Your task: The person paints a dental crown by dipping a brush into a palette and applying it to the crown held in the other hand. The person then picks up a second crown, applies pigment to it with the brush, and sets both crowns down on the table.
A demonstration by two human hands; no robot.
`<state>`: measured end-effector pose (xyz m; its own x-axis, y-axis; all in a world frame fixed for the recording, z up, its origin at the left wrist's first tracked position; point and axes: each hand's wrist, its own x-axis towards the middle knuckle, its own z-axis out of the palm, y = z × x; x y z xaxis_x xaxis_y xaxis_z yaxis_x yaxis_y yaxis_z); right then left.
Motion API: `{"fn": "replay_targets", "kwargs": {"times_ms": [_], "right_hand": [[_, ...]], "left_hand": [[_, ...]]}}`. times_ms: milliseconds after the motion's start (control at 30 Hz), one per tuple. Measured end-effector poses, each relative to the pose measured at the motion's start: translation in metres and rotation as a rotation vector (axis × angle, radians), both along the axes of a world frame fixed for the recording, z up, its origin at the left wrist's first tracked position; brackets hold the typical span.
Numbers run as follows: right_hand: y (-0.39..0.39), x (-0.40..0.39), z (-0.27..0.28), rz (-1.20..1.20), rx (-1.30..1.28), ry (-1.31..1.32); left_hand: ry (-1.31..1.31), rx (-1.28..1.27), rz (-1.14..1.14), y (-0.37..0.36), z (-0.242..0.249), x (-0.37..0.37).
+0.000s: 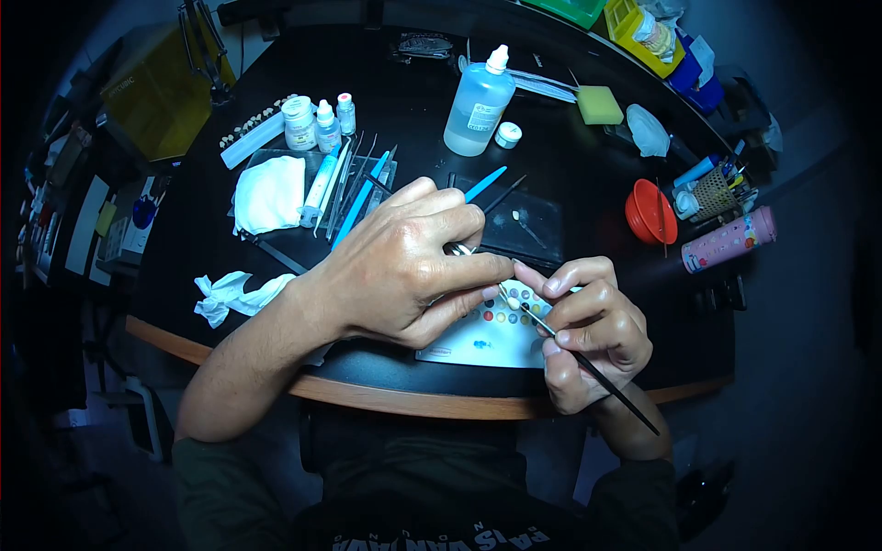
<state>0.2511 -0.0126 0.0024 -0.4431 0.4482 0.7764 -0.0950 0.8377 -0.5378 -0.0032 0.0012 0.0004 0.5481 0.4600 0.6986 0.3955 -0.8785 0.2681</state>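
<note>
My left hand (404,262) is closed, with a metal glint of what looks like forceps (459,248) between its curled fingers. Just past its fingertips sits a small off-white dental crown (513,302). My right hand (597,326) pinches a thin brush (602,375) by its dark handle, the tip right at the crown. Index fingers of both hands come together above it. Beneath them lies a white card (459,349) printed with coloured dots and marked by a blue smear. Most of the forceps is hidden by my left hand.
A large clear bottle (478,106) stands at the back near a small white jar (508,135). Several tools, small bottles and a white cloth (269,195) are at left. A dark slab (524,225) lies behind my hands. Right: red bowl (645,213), pen holder (715,195), pink tumbler (730,241).
</note>
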Motion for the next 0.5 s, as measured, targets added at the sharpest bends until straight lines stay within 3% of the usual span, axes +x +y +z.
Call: {"fn": "replay_targets", "kwargs": {"times_ms": [500], "right_hand": [[-0.0005, -0.0001, 0.0012, 0.015, -0.012, -0.006]], "left_hand": [[0.015, -0.011, 0.010, -0.0007, 0.0011, -0.0002]]}}
